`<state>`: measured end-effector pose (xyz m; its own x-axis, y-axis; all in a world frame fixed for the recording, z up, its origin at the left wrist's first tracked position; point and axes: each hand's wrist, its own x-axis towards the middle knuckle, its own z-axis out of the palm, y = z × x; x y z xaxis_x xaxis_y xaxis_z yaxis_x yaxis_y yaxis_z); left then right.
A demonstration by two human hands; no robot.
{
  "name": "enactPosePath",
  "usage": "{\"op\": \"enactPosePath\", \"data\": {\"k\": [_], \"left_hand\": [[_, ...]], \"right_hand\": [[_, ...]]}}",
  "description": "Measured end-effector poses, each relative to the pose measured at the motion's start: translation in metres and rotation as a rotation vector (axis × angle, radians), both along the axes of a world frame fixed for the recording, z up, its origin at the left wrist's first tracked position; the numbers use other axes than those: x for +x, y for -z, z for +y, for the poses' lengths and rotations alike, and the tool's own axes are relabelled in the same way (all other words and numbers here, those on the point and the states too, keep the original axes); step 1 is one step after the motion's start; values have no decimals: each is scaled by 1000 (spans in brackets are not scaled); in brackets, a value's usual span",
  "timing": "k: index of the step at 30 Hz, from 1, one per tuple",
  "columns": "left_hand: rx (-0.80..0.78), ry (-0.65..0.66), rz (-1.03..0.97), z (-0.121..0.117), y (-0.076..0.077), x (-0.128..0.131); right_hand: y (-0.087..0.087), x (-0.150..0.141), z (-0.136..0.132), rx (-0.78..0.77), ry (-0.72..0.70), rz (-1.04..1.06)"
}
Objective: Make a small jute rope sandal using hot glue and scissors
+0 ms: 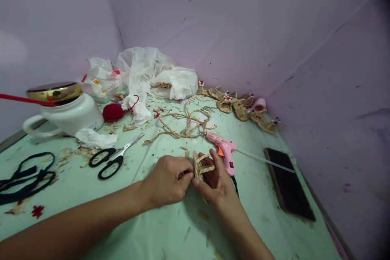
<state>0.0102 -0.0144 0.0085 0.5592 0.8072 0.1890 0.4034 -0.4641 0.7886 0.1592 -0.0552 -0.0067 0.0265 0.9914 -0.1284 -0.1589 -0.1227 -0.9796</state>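
Observation:
Between my two hands is a small piece of braided straw (200,166), with short strips standing out to the right. My left hand (170,179) is closed, its thumb and fingertips pinching the left edge of the piece. From the other side my right hand (217,183) grips it, thumb in front and fingers curled behind. Just beyond my right hand lies a pink glue gun (224,148) with an orange trigger and a long glue stick in its back. A loose braided straw cord (183,133) lies in loops behind the hands.
Left of my hands lie scissors (117,156) and a dark cord (33,178). A white mug (71,115), a red yarn ball (113,112) and plastic bags (143,73) stand behind. Straw slippers (240,109) line the wall; a phone (289,185) lies right.

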Motion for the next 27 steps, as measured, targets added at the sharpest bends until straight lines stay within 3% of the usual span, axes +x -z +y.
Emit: {"op": "enactPosePath", "data": {"k": [3,6,14,18,27], "left_hand": [[102,-6,-21,-1,3,0],[90,-43,-58,-3,7,1],[-150,-206,-124,-3,6,4],[-278,-160,-50,-2,8,2],[381,-22,152,-5,7,-1]], "right_hand": [[2,-1,1,11,35,-1],[5,-4,1,20,56,14],[-4,-8,0,54,16,-44],[-8,-9,2,62,22,-34],[-10,2,5,-7,8,-24]]}}
